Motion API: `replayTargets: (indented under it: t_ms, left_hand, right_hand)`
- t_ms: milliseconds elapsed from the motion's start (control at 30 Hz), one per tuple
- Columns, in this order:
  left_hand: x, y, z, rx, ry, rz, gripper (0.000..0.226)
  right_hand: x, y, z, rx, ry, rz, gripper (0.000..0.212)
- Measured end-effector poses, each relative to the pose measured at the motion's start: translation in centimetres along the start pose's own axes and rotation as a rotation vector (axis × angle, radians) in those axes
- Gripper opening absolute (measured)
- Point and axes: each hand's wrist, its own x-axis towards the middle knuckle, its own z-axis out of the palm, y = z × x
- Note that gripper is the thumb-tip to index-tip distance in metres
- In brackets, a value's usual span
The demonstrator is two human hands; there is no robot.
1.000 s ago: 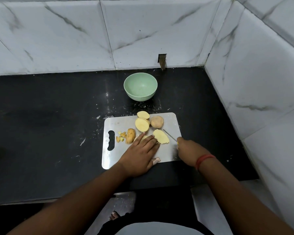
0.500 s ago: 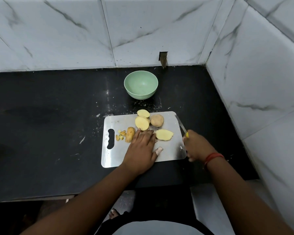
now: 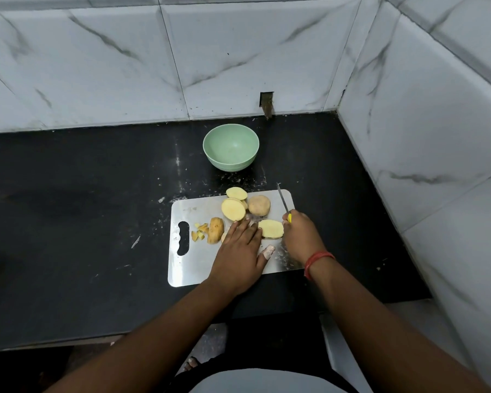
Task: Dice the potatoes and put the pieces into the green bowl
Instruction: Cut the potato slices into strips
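A steel cutting board (image 3: pixel 193 268) lies on the black counter. On it are a potato slab (image 3: pixel 271 229), cut halves (image 3: pixel 233 209), a slice (image 3: pixel 236 193), an unpeeled chunk (image 3: pixel 259 205), a skin-on piece (image 3: pixel 215 230) and small diced bits (image 3: pixel 199 231). My left hand (image 3: pixel 240 251) lies flat on the board, fingertips touching the slab's left end. My right hand (image 3: pixel 302 236) grips a yellow-handled knife (image 3: pixel 283 203) just right of the slab, blade pointing away. The green bowl (image 3: pixel 230 146) stands empty behind the board.
Marble-tiled walls close the counter at the back and right, forming a corner (image 3: pixel 336 112). Bare black counter (image 3: pixel 68 208) stretches to the left. Crumbs and peel flecks (image 3: pixel 135 241) lie around the board. The counter's front edge runs below my forearms.
The slab has been turned to lie crosswise. My right hand lifted the knife off it, swung right, then came back beside the slab. The left hand stays flat on the board.
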Motion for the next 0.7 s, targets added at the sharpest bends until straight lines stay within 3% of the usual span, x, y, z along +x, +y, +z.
replayTargets:
  t_ms: [467, 700]
  left_hand:
    - [-0.52, 0.24, -0.39, -0.078, -0.058, -0.011, 0.077]
    - [-1.00, 0.10, -0.54, -0.008, -0.120, 0.005, 0.078]
  right_hand:
    - [0.02, 0.66, -0.27, 0.211, 0.002, 0.077, 0.013]
    - [0.05, 0.81, -0.16, 0.264, 0.053, 0.120, 0.013]
